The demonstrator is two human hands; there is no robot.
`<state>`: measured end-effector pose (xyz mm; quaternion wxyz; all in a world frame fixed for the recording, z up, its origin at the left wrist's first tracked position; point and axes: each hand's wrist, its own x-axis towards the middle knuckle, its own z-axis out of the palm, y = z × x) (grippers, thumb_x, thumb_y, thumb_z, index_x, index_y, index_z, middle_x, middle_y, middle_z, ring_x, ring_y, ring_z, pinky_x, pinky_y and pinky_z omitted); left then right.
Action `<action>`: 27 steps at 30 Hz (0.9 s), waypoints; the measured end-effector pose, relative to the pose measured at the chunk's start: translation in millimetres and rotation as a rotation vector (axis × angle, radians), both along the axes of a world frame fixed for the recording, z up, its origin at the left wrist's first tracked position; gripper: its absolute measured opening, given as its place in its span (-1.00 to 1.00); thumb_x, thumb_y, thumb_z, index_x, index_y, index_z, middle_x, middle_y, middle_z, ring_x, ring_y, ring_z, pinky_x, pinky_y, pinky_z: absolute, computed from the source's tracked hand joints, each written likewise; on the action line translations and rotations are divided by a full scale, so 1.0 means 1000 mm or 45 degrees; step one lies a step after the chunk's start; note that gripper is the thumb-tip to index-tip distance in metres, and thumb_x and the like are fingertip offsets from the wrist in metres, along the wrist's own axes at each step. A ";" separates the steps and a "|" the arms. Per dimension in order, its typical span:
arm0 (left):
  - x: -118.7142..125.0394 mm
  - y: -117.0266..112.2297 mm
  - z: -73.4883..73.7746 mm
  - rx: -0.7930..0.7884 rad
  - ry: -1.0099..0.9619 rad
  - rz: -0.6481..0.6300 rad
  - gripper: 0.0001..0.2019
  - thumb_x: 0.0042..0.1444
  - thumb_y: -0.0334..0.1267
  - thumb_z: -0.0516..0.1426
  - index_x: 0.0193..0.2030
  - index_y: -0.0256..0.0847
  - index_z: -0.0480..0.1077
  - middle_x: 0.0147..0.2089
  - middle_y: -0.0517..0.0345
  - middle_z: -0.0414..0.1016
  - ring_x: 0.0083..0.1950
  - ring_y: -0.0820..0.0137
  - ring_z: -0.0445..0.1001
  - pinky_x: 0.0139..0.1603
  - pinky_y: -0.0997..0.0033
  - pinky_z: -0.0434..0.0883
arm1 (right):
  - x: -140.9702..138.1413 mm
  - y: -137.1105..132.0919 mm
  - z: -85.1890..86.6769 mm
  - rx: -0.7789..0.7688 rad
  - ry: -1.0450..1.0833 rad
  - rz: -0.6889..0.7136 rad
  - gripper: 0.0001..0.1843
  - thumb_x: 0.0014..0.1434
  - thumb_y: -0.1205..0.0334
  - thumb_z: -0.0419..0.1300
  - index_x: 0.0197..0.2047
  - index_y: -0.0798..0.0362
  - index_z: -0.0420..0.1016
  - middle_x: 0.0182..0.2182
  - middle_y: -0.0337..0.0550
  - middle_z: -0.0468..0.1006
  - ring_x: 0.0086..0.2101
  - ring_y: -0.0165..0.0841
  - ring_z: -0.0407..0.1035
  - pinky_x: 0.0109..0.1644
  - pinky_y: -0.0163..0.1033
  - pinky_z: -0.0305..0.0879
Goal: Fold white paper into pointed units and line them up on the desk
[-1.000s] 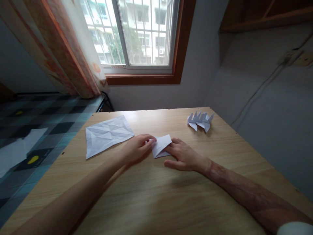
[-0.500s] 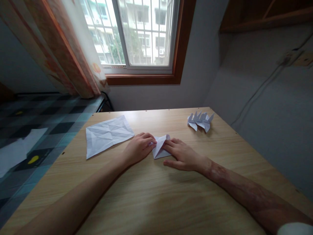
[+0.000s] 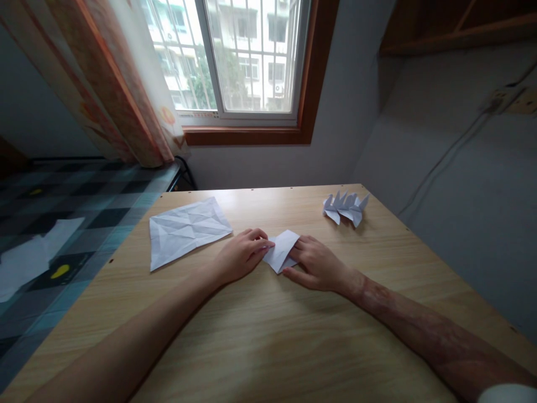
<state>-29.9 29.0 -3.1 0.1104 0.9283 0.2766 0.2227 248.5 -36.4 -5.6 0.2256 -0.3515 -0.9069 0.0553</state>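
A small piece of folded white paper (image 3: 282, 249) lies on the table between my two hands, its upper flap turned over into a slanted shape. At its left edge, my left hand (image 3: 243, 252) is closed in a pinch, thumb against fingers. My right hand (image 3: 315, 263) rests at the right side of the paper, its fingers stretched out and the tips hidden beneath the flap. The right thumb is held apart from the fingers, by the paper's lower edge.
A creased white sheet (image 3: 188, 230) lies flat at the left. Far right stands a spiky folded-paper piece (image 3: 346, 208). Beyond the wooden table (image 3: 260, 324) are a window (image 3: 251, 61), a checked bed (image 3: 104, 193) with white papers (image 3: 25, 263), and a wall shelf (image 3: 457, 42).
The flap of the folded paper, raised and curled before, now lies flatter and leans to the right. My right thumb has come closer to the paper; my left hand has barely moved.
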 end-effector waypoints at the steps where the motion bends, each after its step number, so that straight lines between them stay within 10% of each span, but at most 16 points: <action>1: 0.000 0.000 0.000 -0.009 -0.003 -0.003 -0.68 0.53 -0.23 0.07 0.17 -0.09 0.65 0.11 -0.08 0.62 0.11 0.17 0.58 0.17 0.15 0.54 | 0.000 0.000 0.000 0.001 0.008 -0.006 -0.56 0.50 -0.06 0.22 0.24 0.08 0.54 0.12 0.15 0.64 0.09 0.04 0.49 0.24 0.13 0.39; 11: 0.003 -0.002 0.004 -0.138 -0.124 -0.063 -0.77 0.47 -0.28 0.09 0.04 -0.14 0.60 0.14 -0.09 0.66 0.17 0.15 0.61 0.25 0.16 0.52 | 0.003 0.000 -0.002 0.021 -0.014 0.044 -0.29 0.51 -0.10 0.22 0.57 0.05 0.28 0.50 0.15 0.38 0.28 0.07 0.39 0.40 0.21 0.32; 27: -0.001 0.000 0.001 -0.761 -0.521 0.179 -0.48 0.28 0.07 0.35 0.21 -0.20 0.40 -0.02 0.03 0.61 -0.15 0.31 0.61 -0.15 0.32 0.58 | 0.002 -0.001 0.003 -0.006 -0.044 0.083 -0.38 0.53 -0.05 0.21 0.51 0.04 0.37 0.40 0.15 0.50 0.29 0.06 0.37 0.42 0.23 0.32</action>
